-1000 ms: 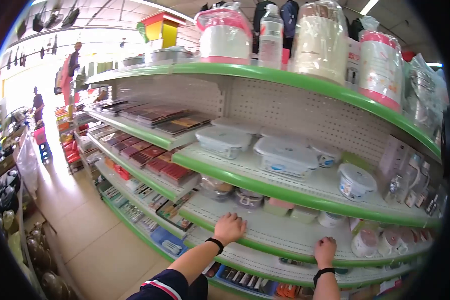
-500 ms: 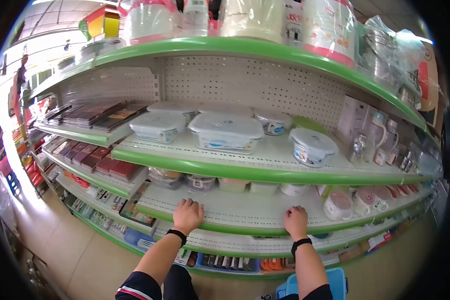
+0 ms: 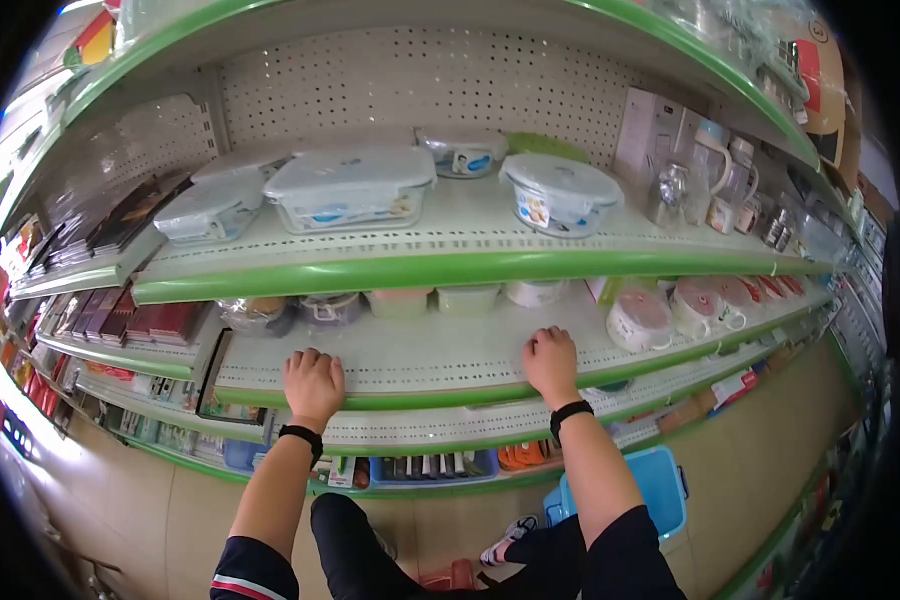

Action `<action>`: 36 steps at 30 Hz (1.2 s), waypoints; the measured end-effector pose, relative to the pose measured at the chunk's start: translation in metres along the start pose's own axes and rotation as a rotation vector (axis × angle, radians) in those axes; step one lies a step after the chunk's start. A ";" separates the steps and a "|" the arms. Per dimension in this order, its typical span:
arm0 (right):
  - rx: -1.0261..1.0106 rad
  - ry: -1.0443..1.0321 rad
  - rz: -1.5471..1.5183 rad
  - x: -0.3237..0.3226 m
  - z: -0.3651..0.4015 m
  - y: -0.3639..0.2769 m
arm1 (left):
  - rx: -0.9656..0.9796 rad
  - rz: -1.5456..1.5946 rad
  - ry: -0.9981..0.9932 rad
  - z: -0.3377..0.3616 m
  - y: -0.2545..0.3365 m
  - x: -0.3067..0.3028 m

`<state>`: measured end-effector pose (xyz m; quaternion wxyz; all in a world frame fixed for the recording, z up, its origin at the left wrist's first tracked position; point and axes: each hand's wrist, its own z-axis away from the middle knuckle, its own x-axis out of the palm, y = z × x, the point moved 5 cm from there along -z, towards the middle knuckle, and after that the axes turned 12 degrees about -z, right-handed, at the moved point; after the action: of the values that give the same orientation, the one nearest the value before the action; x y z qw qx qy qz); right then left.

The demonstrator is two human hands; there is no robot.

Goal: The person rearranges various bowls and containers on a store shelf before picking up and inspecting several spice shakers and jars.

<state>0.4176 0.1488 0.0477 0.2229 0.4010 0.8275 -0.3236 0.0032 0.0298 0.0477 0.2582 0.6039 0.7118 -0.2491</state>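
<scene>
At the bottom centre of the frame, 1 shoe (image 3: 508,540) is visible on the floor, left of a blue bin (image 3: 662,490) at lower right. Each forearm carries 1 black band at the wrist.

The left hand (image 3: 315,385) rests on the front edge of the lower shelf (image 3: 430,362), left of centre. Its fingers lie together, slightly bent. The right hand (image 3: 550,362) rests on the same edge, right of centre, with fingers together and curled. Whether either hand clamps the edge cannot be told; the palms are hidden.

The lower shelf spans the middle of the frame. White cups (image 3: 640,320) stand near its front, to the right of the right hand. Food containers (image 3: 468,299) line its rear, well apart from both hands.

Above, the upper shelf (image 3: 470,265) supports a rectangular lidded container (image 3: 350,190) at centre left and a rounded lidded container (image 3: 560,195) at centre right. Clear bottles (image 3: 710,165) stand at upper right. A perforated back panel (image 3: 340,90) closes the rear.
</scene>
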 end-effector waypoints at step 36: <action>0.013 -0.020 -0.002 0.002 -0.001 -0.001 | -0.011 0.007 0.039 0.002 -0.001 0.004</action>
<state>0.4155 0.1507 0.0475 0.2281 0.3983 0.8236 -0.3331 0.0018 0.0314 0.0431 0.2484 0.6096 0.7160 -0.2323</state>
